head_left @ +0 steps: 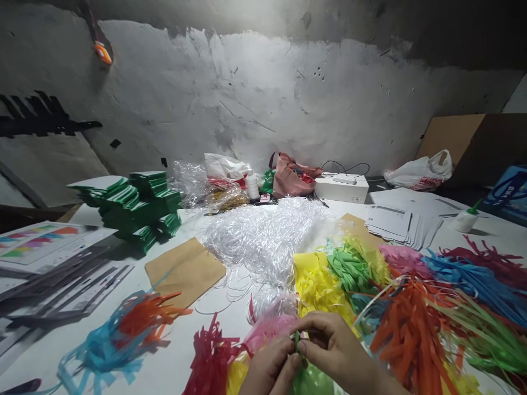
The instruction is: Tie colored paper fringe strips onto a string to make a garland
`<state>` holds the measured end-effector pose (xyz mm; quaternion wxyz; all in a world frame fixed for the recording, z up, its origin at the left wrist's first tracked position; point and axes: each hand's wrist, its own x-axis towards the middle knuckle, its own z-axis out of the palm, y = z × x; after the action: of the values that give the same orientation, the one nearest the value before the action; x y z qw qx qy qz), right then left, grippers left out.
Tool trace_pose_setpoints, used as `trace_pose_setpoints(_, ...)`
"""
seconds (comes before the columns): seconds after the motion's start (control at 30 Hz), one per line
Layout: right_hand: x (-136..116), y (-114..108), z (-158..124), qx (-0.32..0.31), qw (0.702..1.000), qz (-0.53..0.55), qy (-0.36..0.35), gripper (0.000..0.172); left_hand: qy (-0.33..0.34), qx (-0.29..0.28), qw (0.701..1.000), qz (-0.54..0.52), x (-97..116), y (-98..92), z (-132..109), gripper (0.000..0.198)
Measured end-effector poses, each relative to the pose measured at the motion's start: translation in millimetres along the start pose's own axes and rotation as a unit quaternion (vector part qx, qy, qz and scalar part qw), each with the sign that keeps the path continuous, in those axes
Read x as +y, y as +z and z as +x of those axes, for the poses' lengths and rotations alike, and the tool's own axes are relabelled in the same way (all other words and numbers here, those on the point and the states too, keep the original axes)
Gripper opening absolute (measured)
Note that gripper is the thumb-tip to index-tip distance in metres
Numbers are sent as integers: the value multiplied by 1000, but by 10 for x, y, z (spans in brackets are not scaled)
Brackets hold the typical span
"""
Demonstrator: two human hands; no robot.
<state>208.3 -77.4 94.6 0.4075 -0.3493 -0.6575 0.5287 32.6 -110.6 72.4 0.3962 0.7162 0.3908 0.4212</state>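
Note:
My left hand (269,368) and my right hand (335,348) meet at the bottom middle of the view, fingers pinched together on a thin green paper strip (297,344). Under and around them lie cut paper fringes: pink (267,329), yellow (319,288), dark red (209,356) and more green (313,381). A heap of clear plastic strands (263,236) lies just beyond the hands.
Orange, blue and green fringes (415,323) crowd the right side. Blue and orange strips (119,334) lie left. A brown envelope (185,270), stacked green card (142,206), printed sheets (45,269), glue bottles (252,185), bags and a white box (341,189) sit further back by the wall.

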Motion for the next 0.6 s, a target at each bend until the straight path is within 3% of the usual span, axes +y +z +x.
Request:
trace_pose_setpoints(0.23, 47, -7, 3, 21, 1000, -22, 6, 16, -14, 5, 1000, 6, -97, -10, -3, 25)
trace_pose_setpoints(0.47, 77, 28, -2, -17, 999, 37, 9, 13, -5, -8, 1000, 8, -89, 25, -22, 25)
trace_pose_setpoints(0.6, 109, 53, -12, 13, 997, -66, -48, 8, -2, -15, 1000, 6, -106, 38, -29, 27)
